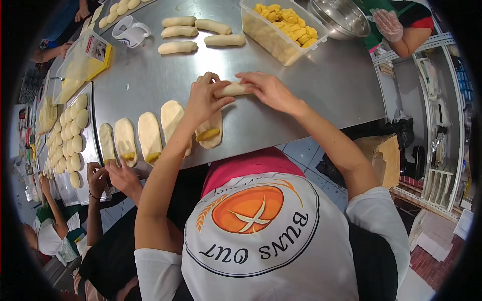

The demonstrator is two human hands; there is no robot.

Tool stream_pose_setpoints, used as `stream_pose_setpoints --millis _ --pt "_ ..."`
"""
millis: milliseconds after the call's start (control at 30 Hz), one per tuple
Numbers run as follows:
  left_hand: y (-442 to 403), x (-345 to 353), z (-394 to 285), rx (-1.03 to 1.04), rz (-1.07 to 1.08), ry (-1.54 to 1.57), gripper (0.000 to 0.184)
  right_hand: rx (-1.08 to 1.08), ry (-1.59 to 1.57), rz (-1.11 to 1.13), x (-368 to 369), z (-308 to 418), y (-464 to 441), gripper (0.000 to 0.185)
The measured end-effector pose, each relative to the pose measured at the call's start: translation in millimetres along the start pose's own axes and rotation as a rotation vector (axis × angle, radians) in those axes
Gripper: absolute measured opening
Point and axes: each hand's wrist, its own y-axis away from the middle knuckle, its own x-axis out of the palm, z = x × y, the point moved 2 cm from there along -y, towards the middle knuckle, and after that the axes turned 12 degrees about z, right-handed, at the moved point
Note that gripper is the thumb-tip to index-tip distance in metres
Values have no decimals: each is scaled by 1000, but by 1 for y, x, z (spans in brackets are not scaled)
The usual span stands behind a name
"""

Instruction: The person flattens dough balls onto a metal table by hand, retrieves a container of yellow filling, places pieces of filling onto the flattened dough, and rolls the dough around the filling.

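A rolled length of dough lies on the steel table between my two hands. My left hand has its fingers curled round the roll's left end, and my right hand grips the right end. Just below my left hand rests a flat dough oval with yellow filling on its near end, partly covered by my left forearm. More flattened dough ovals stand in a row to the left, most with filling at the near end. Several finished dough rolls lie farther back.
A clear tub of yellow filling and a metal bowl stand at the back right, near a co-worker's gloved hand. Another worker's hands touch the left ovals. Dough balls fill a tray; a white mug stands behind.
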Motion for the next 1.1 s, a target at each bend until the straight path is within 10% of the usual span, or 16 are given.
stream_pose_setpoints --millis 467,667,833,933,1100 --pt "-18 2 18 -192 358 402 33 -111 -18 -82 -5 -4 -10 23" --pt "-11 4 2 63 -75 265 37 -4 -126 -66 -10 -21 -21 23" --pt "-8 17 -2 -32 45 278 41 -48 -359 -402 -42 13 -5 18" --pt "-11 15 -7 -18 8 165 42 -615 -1138 -491 -111 92 23 35" --pt "-22 14 -7 -48 11 183 40 -1129 -1364 179 -173 204 65 13"
